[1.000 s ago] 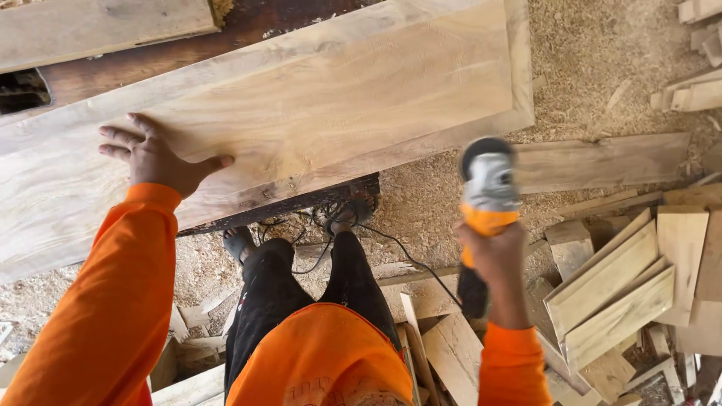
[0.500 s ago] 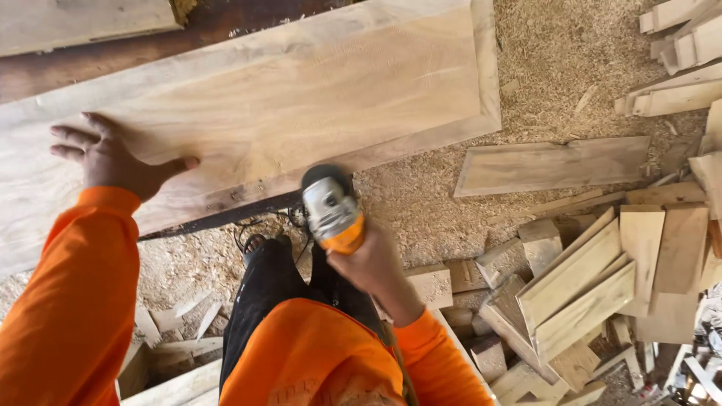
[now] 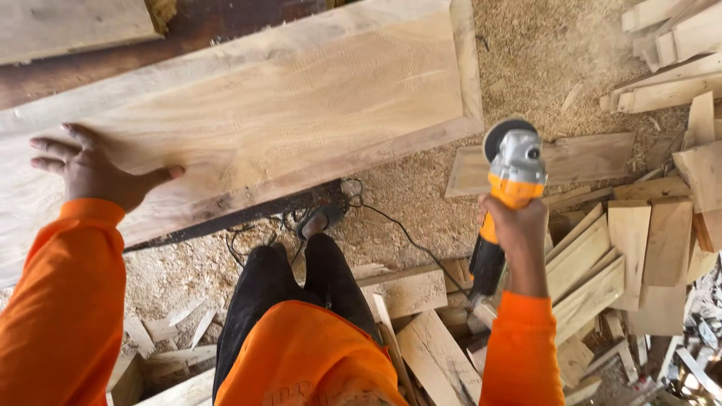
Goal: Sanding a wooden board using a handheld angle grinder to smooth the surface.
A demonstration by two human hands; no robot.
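My left hand (image 3: 94,171) lies on the plank (image 3: 263,113); my right hand (image 3: 515,229) holds the grinder (image 3: 505,199) to its right, above scrap boards (image 3: 602,263).

Counted in view
One angle grinder (image 3: 510,188), one large wooden slab (image 3: 271,113) and two hands are seen, with many offcuts uncounted

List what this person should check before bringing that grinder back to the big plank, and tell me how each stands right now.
1. Left hand steadying the plank: ok, flat on it.
2. Right hand grip on the angle grinder: ok, wrapped round the body.
3. Disc clear of the plank: ok, held off to the side.
4. Cord clear of the legs: not ok, it trails by the feet.
5. Disc spinning: cannot tell.
6. Footing: not ok, offcuts and sawdust underfoot.
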